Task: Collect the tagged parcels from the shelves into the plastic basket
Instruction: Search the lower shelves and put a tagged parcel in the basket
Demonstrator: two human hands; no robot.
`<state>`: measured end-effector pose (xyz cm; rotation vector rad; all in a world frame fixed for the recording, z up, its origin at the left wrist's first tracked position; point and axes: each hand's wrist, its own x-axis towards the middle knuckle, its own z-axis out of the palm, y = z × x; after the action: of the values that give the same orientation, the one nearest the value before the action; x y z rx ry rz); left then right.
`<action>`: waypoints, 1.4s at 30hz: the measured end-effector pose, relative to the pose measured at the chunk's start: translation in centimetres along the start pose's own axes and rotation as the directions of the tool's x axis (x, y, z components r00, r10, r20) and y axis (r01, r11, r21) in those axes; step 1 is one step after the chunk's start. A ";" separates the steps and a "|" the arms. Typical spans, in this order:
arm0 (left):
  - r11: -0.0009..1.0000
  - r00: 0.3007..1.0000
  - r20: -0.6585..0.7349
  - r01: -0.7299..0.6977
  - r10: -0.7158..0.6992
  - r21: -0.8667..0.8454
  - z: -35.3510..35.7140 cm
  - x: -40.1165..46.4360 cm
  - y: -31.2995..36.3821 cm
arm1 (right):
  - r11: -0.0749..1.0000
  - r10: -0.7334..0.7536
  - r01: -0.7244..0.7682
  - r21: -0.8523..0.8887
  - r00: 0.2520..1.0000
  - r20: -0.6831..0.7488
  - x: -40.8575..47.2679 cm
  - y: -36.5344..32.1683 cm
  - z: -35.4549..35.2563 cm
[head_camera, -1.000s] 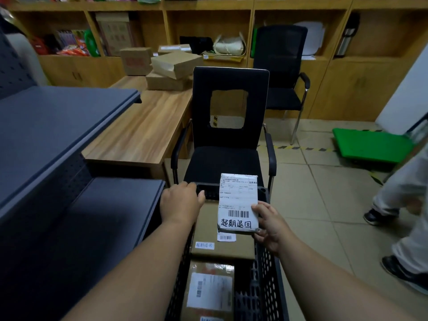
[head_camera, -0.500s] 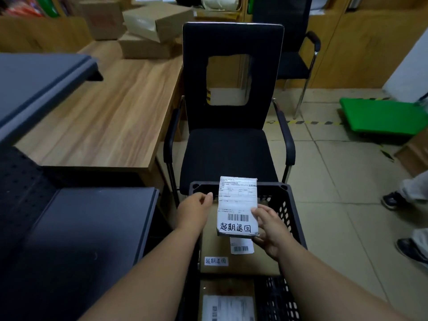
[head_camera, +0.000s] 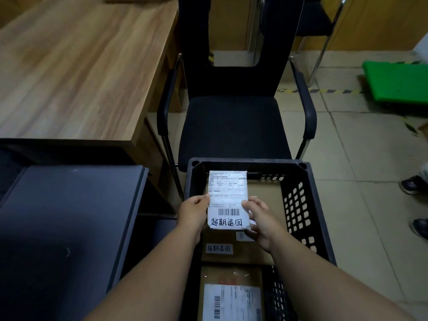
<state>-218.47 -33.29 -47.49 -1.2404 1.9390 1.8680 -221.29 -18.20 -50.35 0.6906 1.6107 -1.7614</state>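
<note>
Both forearms reach toward 12 o'clock; left hand [head_camera: 193,213] and right hand [head_camera: 259,218] pinch the white parcel [head_camera: 228,200] over the black basket [head_camera: 298,212], long axis running 12-to-6, label up.

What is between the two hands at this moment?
In the head view, the small white-labelled parcel lies between them: the left hand holds its left edge, the right hand its right edge, above the basket.

Left hand [head_camera: 193,213] joined parcel [head_camera: 228,200] — now two-handed.
</note>
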 end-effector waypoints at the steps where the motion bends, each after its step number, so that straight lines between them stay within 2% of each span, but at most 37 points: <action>1: 1.000 1.000 -0.008 0.010 -0.010 -0.012 0.1 0.3 -0.3 | 1.000 0.005 -0.005 -0.003 1.000 -0.001 0.3 0.2 0.1; 13: 0.996 0.987 -0.134 0.083 -0.085 -0.021 2.1 4.6 -3.5 | 0.994 0.042 -0.042 -0.101 0.999 -0.001 3.6 1.2 0.4; 23: 0.999 0.981 -0.194 0.033 -0.029 0.021 3.4 7.0 -4.0 | 0.990 0.015 -0.023 -0.142 0.998 -0.060 5.5 0.8 1.4; 38: 0.999 0.983 -0.178 0.047 -0.049 -0.017 3.9 7.6 -3.4 | 0.987 -0.006 -0.018 -0.162 0.988 -0.151 6.4 0.7 1.8; 42: 0.998 0.980 -0.192 0.057 -0.052 0.016 3.9 7.7 -3.3 | 0.987 0.006 -0.030 -0.158 0.988 -0.152 6.3 0.7 1.8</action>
<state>-222.83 -32.72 -55.63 -1.5006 1.9893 1.7541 -224.81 -20.73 -55.38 0.7743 1.8192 -1.5776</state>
